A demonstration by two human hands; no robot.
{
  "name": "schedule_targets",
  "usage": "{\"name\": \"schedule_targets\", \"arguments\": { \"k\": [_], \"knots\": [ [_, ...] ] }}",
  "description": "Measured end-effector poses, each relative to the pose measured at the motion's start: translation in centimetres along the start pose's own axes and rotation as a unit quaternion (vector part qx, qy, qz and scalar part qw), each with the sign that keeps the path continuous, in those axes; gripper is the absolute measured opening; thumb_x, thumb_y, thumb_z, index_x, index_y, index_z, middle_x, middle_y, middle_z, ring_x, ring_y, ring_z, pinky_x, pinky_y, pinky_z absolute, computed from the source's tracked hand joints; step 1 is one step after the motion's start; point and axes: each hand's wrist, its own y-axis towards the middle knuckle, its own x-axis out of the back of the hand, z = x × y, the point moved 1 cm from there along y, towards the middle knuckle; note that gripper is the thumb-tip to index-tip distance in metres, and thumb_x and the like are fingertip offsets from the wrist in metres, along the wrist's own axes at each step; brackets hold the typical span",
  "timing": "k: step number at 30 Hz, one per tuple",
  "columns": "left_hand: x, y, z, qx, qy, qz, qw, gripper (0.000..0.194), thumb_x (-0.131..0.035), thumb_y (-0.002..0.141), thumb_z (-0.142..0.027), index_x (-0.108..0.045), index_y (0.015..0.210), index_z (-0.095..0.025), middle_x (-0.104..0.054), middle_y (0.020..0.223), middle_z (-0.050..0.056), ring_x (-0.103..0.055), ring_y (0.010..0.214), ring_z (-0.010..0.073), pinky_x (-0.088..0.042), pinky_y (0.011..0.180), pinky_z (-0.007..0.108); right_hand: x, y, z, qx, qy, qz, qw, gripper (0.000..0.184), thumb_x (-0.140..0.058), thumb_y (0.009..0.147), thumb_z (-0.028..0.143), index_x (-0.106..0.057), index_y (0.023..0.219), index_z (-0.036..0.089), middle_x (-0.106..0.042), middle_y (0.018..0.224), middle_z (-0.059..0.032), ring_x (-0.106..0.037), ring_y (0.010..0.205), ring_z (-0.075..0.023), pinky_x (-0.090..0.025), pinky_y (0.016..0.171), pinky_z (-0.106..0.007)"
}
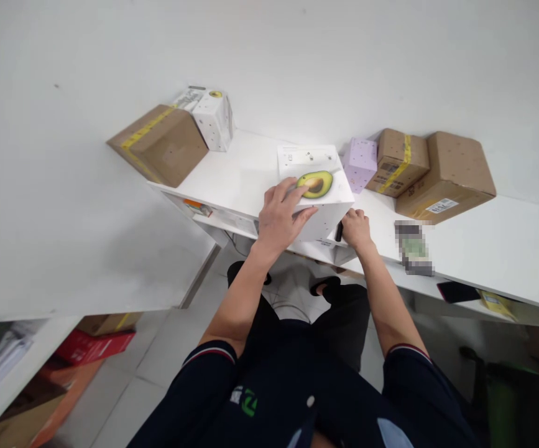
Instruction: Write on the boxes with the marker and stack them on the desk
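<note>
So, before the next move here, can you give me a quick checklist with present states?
1. Left hand on the white avocado box: ok, fingertips reach its printed top.
2. Avocado print visible to the camera: ok, partly covered by a finger.
3. Box base fully supported by the white table: cannot tell, underside hidden.
4. Dark object at the right hand identifiable: cannot tell, too little shows.
5. Right hand clear of the lilac box: ok, apart.
</note>
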Motion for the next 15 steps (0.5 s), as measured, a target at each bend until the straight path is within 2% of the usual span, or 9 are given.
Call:
{"name": "schedule_targets", "arguments": {
  "k": [3, 5, 8, 10, 11, 12, 15],
  "knots": [
    [0.1, 0.1, 0.1, 0.002, 0.002, 0.001, 1.0, 0.057, -0.045, 0.093, -0.064, -0.061, 0.129, -0.024, -0.057, 0.139, 0.012, -0.052, 0.131, 0.0281, -0.045, 0.108, 0.043, -0.1, -0.3, -0.4, -0.005, 0.038, -0.014, 0.999, 0.054, -0.034, 0.093, 0.015, -0.052, 0.143, 0.021, -0.054, 0.134, -0.0208, -0.044, 0.116, -0.0359, -0.044, 0.092, -0.051],
    [0.1, 0.2, 0.2, 0.002, 0.001, 0.003, 1.0, 0.056, -0.044, 0.093, -0.064, -0.061, 0.129, -0.025, -0.057, 0.139, 0.012, -0.052, 0.131, 0.028, -0.045, 0.107, 0.043, 0.0, -1.4, -2.0, -0.037, 0.085, -0.057, 0.994, 0.055, -0.036, 0.093, 0.018, -0.048, 0.147, 0.019, -0.052, 0.137, -0.0209, -0.045, 0.118, -0.0354, -0.043, 0.095, -0.052],
    [-0.1, 0.3, 0.6, -0.002, 0.003, 0.004, 1.0, 0.057, -0.044, 0.092, -0.065, -0.062, 0.129, -0.025, -0.057, 0.14, 0.012, -0.052, 0.13, 0.0282, -0.046, 0.105, 0.043, -0.1, -4.4, -6.4, -0.176, 0.143, -0.174, 0.958, 0.059, -0.046, 0.092, 0.038, -0.044, 0.147, 0.015, -0.048, 0.139, -0.0235, -0.043, 0.126, -0.0391, -0.039, 0.1, -0.057],
    [-0.2, 0.3, 0.8, -0.003, 0.003, 0.003, 1.0, 0.057, -0.044, 0.092, -0.066, -0.061, 0.129, -0.026, -0.056, 0.14, 0.012, -0.051, 0.13, 0.0285, -0.047, 0.104, 0.043, -0.5, -6.9, -9.7, -0.274, 0.184, -0.228, 0.916, 0.076, -0.065, 0.08, 0.054, -0.045, 0.144, 0.019, -0.041, 0.145, -0.0258, -0.038, 0.131, -0.0436, -0.04, 0.097, -0.058],
    [-0.2, 0.3, 0.8, -0.003, 0.001, 0.002, 1.0, 0.057, -0.043, 0.092, -0.066, -0.061, 0.129, -0.026, -0.056, 0.141, 0.012, -0.051, 0.131, 0.0286, -0.048, 0.103, 0.043, -0.7, -8.1, -11.1, -0.319, 0.205, -0.22, 0.899, 0.082, -0.072, 0.072, 0.057, -0.048, 0.141, 0.02, -0.04, 0.146, -0.0281, -0.037, 0.132, -0.0455, -0.039, 0.097, -0.058],
    [-0.3, 0.3, 0.9, -0.002, -0.001, -0.001, 1.0, 0.058, -0.044, 0.092, -0.067, -0.061, 0.129, -0.026, -0.055, 0.141, 0.012, -0.051, 0.131, 0.0287, -0.048, 0.103, 0.042, -0.9, -9.1, -12.3, -0.357, 0.212, -0.183, 0.891, 0.089, -0.077, 0.066, 0.059, -0.048, 0.141, 0.021, -0.038, 0.147, -0.0293, -0.036, 0.134, -0.0475, -0.038, 0.098, -0.059],
    [-0.5, 0.4, 0.9, 0.002, -0.01, -0.006, 1.0, 0.058, -0.044, 0.091, -0.068, -0.061, 0.13, -0.027, -0.055, 0.141, 0.011, -0.051, 0.131, 0.0287, -0.049, 0.102, 0.042, -1.0, -10.9, -14.1, -0.389, 0.188, -0.049, 0.9, 0.103, -0.073, 0.066, 0.066, -0.037, 0.149, 0.017, -0.039, 0.148, -0.0309, -0.038, 0.136, -0.0495, -0.035, 0.104, -0.06]
  ]
}}
